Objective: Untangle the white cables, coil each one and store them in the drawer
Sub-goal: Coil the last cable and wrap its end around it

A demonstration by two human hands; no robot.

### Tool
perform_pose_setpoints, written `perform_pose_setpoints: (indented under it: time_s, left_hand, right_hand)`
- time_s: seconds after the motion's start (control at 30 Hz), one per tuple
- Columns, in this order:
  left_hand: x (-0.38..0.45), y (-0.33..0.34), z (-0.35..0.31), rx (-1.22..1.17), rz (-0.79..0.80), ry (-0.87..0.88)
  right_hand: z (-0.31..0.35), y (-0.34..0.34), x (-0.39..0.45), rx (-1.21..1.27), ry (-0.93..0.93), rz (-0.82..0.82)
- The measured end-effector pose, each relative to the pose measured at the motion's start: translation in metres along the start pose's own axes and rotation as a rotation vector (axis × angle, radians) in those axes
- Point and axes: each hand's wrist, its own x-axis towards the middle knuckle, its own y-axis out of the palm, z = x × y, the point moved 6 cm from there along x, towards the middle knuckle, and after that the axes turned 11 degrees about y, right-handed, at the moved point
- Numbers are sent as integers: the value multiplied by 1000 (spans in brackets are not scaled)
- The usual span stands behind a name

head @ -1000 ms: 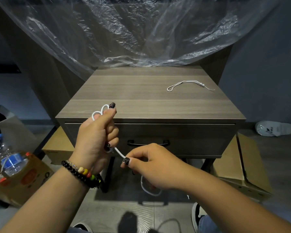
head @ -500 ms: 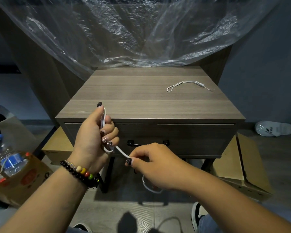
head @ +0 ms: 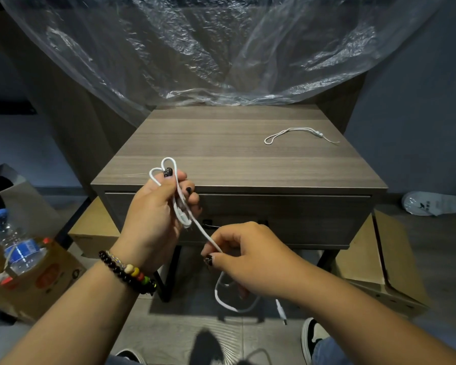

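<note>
Left hand (head: 156, 214) is raised in front of the nightstand's front edge, fingers curled round a bundle of white cable (head: 181, 204). Two small loops stick up above the thumb and index finger; a plug end hangs in the palm area near the lower fingers.

From that bundle one strand runs down and to the right, taut, into the right hand (head: 250, 259). Right hand pinches the strand between thumb and fingertips, other fingers curled. Below the right hand the rest of the cable hangs in a loose loop, and its connector end (head: 281, 310) dangles just to the right of that loop, above the floor.

Second white cord (head: 298, 135) lies flat on the nightstand top (head: 221, 143), far right part, folded into a narrow loop with a small knot or bead near its right end. Well apart from both hands.

Drawer (head: 287, 219) is closed; its dark handle is partly hidden behind the hands.

Clear plastic sheet (head: 208, 48) hangs behind and over the back edge of the nightstand. Water bottle (head: 15, 246) stands in a cardboard box at left. More cardboard boxes (head: 379, 259) under and right of the nightstand. White slipper (head: 432, 204) on the floor at far right. Beaded bracelet (head: 128, 272) on the left wrist.
</note>
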Motion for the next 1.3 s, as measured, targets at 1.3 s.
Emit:
perform_pose_setpoints:
  time_s: [1.3]
  left_hand:
    - [-4, 2, 16, 188, 199, -193]
  right_hand:
    - [18, -47, -5, -313, -459, -506]
